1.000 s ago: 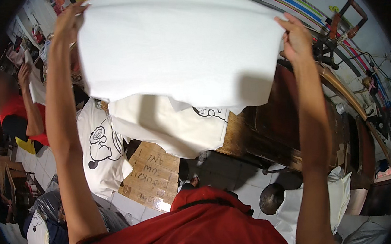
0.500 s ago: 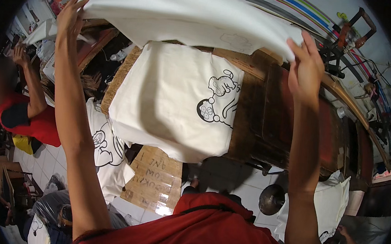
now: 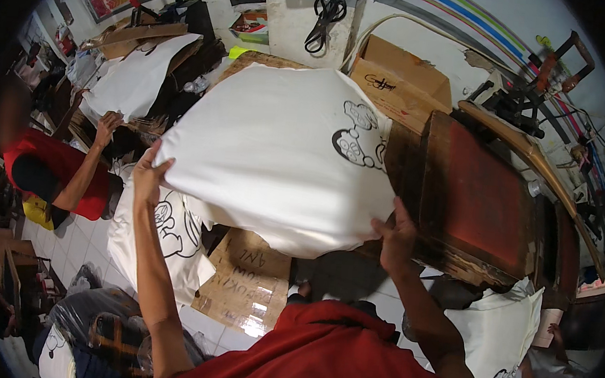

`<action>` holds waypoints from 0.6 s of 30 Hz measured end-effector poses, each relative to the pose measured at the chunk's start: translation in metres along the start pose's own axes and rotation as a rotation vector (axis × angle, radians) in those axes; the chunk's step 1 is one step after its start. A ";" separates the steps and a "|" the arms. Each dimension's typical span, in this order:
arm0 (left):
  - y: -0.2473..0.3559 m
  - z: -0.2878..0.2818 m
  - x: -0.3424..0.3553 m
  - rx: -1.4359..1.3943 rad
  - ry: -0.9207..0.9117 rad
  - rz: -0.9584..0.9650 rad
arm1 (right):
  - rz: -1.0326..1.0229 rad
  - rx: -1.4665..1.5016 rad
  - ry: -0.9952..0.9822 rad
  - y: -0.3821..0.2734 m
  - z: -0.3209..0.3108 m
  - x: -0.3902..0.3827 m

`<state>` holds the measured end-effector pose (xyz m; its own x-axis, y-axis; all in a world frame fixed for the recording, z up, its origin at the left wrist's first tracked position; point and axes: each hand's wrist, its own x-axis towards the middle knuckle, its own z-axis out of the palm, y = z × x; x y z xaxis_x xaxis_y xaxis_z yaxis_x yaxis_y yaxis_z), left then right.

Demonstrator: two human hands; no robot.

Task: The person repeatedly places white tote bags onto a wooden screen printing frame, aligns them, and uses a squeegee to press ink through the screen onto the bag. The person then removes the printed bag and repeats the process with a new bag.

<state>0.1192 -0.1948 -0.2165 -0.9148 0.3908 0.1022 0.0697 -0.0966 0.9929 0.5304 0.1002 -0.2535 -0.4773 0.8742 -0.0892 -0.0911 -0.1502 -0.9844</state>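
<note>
A white fabric panel [image 3: 270, 143] with black-outlined cartoon figures near its right side is stretched between my hands. It lies or floats over the work board; an off-white layer shows below its near edge. My left hand [image 3: 148, 179] pinches the near left corner, thumb on top. My right hand [image 3: 397, 237] grips the near right corner between thumb and fingers. Another printed white cloth [image 3: 162, 234] hangs down left of the board, beside my left forearm. How much of the panel touches the layer beneath is hidden.
A red-topped, worn wooden case [image 3: 478, 193] stands right of the panel, a cardboard box [image 3: 402, 82] behind it. Black scissors [image 3: 324, 22] hang on the wall. At left a co-worker in red [image 3: 66, 175] handles white cloth [image 3: 136, 77]. Taped cardboard [image 3: 244, 281] lies below; white fabric [image 3: 492, 328] is piled lower right.
Both hands have come down and toward me, lowering the raised panel over the off-white cloth on the board. The co-worker's white cloth now lies spread on the left-hand stack.
</note>
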 end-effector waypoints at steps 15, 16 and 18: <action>-0.155 -0.052 -0.021 0.266 0.057 -0.268 | 0.402 -0.267 -0.080 0.134 -0.014 -0.049; -0.155 -0.053 -0.022 0.287 0.047 -0.244 | 0.421 -0.346 -0.099 0.136 -0.015 -0.049; -0.153 -0.051 -0.016 0.621 0.120 -0.061 | 0.250 -0.533 -0.094 0.138 -0.017 -0.038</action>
<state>0.1030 -0.2332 -0.3735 -0.9601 0.2699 0.0731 0.2014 0.4859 0.8505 0.5509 0.0545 -0.3884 -0.5050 0.7941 -0.3382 0.4735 -0.0727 -0.8778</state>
